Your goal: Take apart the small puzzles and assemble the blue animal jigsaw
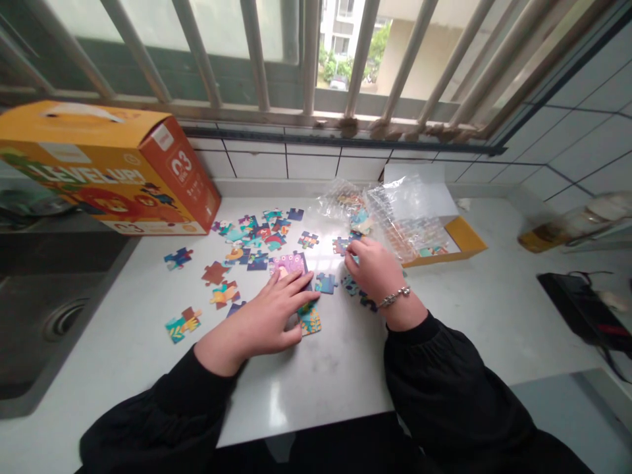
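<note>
My left hand lies with its fingers stretched over a joined strip of jigsaw pieces, touching it. A purple part of that strip shows above the fingers, and a teal and orange part below them. My right hand, a bracelet at its wrist, is bent with thumb and fingertips together on a puzzle piece, mostly hidden by the fingers. Just left of those fingertips lies a patterned piece. A blue puzzle piece rests between the hands. More dark pieces lie partly under my right hand.
Loose pieces are spread at the back left of the counter. An orange puzzle carton stands behind them, beside a sink. At the back right are clear plastic bags and an open yellow box. A black device lies far right.
</note>
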The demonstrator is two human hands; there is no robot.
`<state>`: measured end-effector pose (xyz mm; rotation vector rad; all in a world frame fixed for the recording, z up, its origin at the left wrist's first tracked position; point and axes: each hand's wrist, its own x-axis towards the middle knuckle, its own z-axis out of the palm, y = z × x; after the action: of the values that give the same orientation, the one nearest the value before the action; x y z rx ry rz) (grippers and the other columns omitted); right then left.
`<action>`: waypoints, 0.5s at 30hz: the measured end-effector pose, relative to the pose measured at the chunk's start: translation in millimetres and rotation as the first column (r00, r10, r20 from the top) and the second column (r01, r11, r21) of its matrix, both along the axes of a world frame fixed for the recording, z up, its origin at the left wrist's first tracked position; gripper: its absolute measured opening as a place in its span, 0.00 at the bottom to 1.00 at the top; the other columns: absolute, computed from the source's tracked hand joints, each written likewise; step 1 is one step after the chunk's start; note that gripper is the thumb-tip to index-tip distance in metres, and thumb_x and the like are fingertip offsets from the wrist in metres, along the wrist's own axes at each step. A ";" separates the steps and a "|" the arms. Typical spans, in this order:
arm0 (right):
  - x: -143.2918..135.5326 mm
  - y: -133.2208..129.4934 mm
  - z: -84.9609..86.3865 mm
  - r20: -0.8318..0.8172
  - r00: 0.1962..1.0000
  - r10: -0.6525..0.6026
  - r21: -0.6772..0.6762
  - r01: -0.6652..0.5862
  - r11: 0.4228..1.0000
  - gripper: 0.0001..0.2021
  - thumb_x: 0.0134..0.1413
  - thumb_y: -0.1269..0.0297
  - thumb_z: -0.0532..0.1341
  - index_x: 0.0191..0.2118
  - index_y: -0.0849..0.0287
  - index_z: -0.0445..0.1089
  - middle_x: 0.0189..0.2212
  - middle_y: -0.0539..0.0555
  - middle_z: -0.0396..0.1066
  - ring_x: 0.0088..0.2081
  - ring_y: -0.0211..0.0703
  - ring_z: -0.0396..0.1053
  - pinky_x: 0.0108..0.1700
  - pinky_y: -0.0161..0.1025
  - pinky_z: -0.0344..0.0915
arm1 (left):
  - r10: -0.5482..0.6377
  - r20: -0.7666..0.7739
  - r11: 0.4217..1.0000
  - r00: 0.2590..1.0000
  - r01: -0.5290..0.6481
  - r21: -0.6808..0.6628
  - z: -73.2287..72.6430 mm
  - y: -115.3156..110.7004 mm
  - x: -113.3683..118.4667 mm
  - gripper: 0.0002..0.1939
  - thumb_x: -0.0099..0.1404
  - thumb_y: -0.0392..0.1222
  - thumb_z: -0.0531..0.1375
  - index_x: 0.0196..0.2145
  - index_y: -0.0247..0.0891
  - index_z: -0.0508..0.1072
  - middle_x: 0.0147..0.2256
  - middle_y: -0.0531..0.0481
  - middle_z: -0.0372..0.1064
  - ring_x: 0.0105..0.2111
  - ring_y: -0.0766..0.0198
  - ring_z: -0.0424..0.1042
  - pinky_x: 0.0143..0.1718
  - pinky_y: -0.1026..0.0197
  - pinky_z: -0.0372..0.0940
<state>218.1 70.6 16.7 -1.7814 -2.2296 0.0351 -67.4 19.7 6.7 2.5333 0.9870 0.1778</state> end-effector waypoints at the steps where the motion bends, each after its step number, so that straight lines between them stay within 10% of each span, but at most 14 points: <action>1: 6.4 -5.1 6.3 0.045 0.993 -0.106 -0.032 0.107 0.994 0.12 0.75 0.64 0.60 0.41 0.60 0.80 0.42 0.64 0.81 0.41 0.53 0.76 0.43 0.45 0.66 | -0.003 0.012 1.000 1.000 0.003 -0.007 -0.4 0.3 0.3 0.38 0.65 0.38 0.66 0.73 0.48 0.71 0.80 0.40 0.54 0.80 0.38 0.52 0.80 0.23 0.40; 7: 52.5 -36.5 21.8 0.230 0.850 -0.473 -0.190 0.516 0.835 0.12 0.69 0.57 0.63 0.43 0.59 0.82 0.41 0.67 0.83 0.41 0.57 0.81 0.39 0.44 0.67 | 0.029 0.050 1.000 0.998 -0.029 0.010 -6.6 6.9 -6.4 0.38 0.70 0.46 0.68 0.75 0.44 0.67 0.80 0.36 0.53 0.81 0.39 0.50 0.81 0.27 0.41; 15: 53.3 -37.5 15.4 0.303 0.843 -0.444 -0.293 0.526 0.799 0.10 0.66 0.60 0.64 0.46 0.58 0.80 0.44 0.68 0.84 0.46 0.62 0.83 0.39 0.45 0.68 | 0.292 -0.038 0.953 0.956 -0.288 0.095 -17.7 19.3 -14.6 0.42 0.67 0.66 0.73 0.70 0.42 0.72 0.79 0.30 0.54 0.79 0.29 0.52 0.78 0.26 0.50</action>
<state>271.4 33.1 32.1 -2.6461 -1.9065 0.1636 -82.1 39.0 -11.0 2.4696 1.4002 0.2464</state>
